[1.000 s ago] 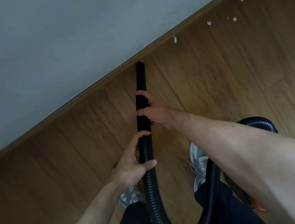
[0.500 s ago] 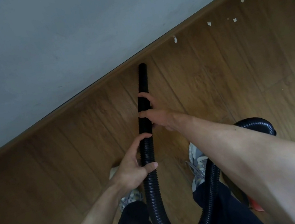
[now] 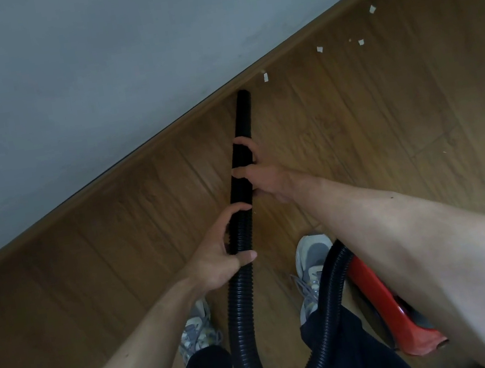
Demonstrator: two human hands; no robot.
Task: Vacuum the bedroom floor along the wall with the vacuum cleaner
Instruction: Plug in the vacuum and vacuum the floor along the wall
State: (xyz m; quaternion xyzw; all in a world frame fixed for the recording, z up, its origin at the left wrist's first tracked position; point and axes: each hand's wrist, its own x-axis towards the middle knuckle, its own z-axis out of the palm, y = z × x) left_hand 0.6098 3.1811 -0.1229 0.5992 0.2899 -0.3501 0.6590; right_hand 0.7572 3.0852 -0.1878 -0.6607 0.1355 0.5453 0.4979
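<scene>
- Pointing away from the person toward the far wall [image 3: 86,65], the vacuum's rigid black tube [image 3: 240,123] has its long axis running near to far. Its far end leans slightly to the right.
- Its far tip sits low at the edge of the wooden floor [image 3: 386,127], right up against the brown skirting board [image 3: 106,182] at the foot of the grey wall.
- The tube is smooth, straight and matte black, and its near end joins a ribbed black hose [image 3: 240,312].
- The hose drops between the person's feet, loops round at the near edge of the scene and climbs to the right. It heads toward the red vacuum body [image 3: 387,310], which sits near and to the right, partly hidden behind the right forearm.
- The right hand [image 3: 265,176] grips the tube about midway along, fingers wrapped round it from the right side.
- The left hand [image 3: 215,262] holds the hose just nearer than that, thumb across the front and fingers curled round it.
- Small white paper scraps [image 3: 320,49] lie scattered on the floor to the right of the tip, the closest one just beside it by the skirting.
- Grey lace-up shoes [image 3: 312,262] and dark trouser legs show nearer than the hands.
</scene>
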